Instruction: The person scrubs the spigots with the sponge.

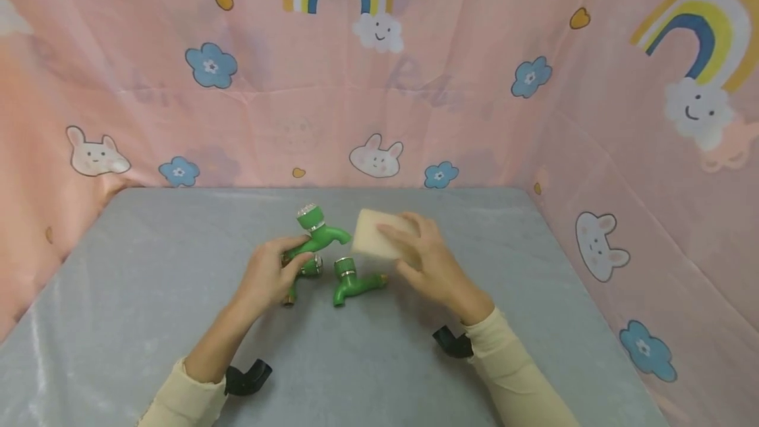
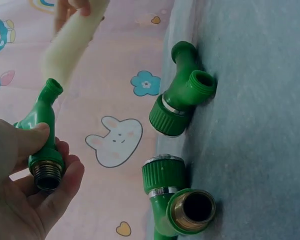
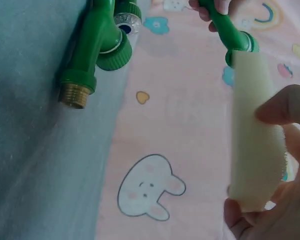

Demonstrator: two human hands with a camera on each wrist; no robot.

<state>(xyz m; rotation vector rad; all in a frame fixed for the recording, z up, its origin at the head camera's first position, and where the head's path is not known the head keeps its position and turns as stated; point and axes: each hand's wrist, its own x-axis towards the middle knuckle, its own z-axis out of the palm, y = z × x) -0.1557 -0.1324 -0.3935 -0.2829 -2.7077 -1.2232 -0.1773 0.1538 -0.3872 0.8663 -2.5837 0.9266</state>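
Observation:
A green faucet (image 1: 321, 237) is pinched at its threaded end by my left hand (image 1: 269, 273), raised above the table with its spout toward the right. My right hand (image 1: 435, 267) grips a cream sponge block (image 1: 371, 234) beside that spout; in the right wrist view the sponge (image 3: 252, 145) overlaps the faucet's end, and I cannot tell whether they touch. Two more green faucets lie on the table: one (image 1: 351, 285) between my hands, and another (image 1: 311, 267) partly hidden behind my left fingers. Their brass threads show in the left wrist view (image 2: 194, 209).
A grey cloth covers the table (image 1: 385, 374). Pink printed curtain (image 1: 261, 117) hangs behind it and along the sides. Black curved pieces (image 1: 248, 377) sit by both wrists, next to the cream sleeves (image 1: 188, 397).

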